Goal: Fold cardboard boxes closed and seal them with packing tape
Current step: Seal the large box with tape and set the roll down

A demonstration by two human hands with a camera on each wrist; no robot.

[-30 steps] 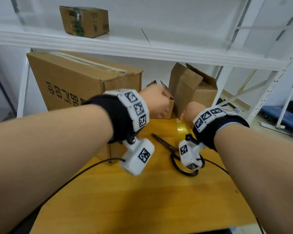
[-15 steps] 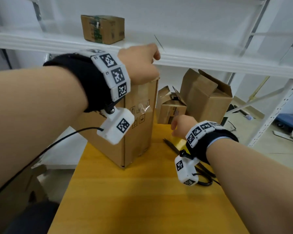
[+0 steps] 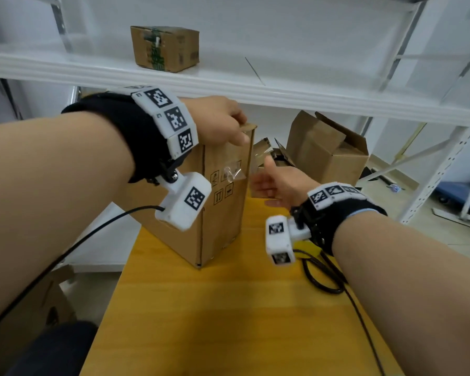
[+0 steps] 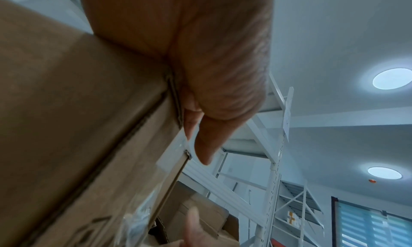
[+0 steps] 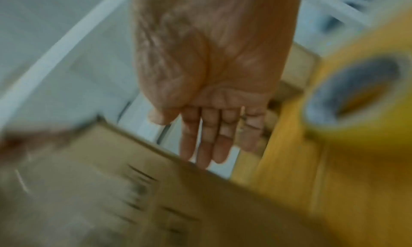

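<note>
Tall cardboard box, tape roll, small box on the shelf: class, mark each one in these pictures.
Tall cardboard box (image 3: 223,213): head view, on its printed side panel.
Tape roll (image 5: 347,99): right wrist view, on its yellow rim.
Small box on the shelf (image 3: 164,48): head view, on its front face.

The tall cardboard box (image 3: 223,196) stands on the surface (image 3: 228,316), its top edge under the left fingers (image 3: 236,131). The right fingers (image 3: 261,183) lie beside its right face; the tape roll (image 5: 356,95) sits right of them, open boxes (image 3: 329,153) beyond, scissors (image 3: 320,278) nearer.
</note>
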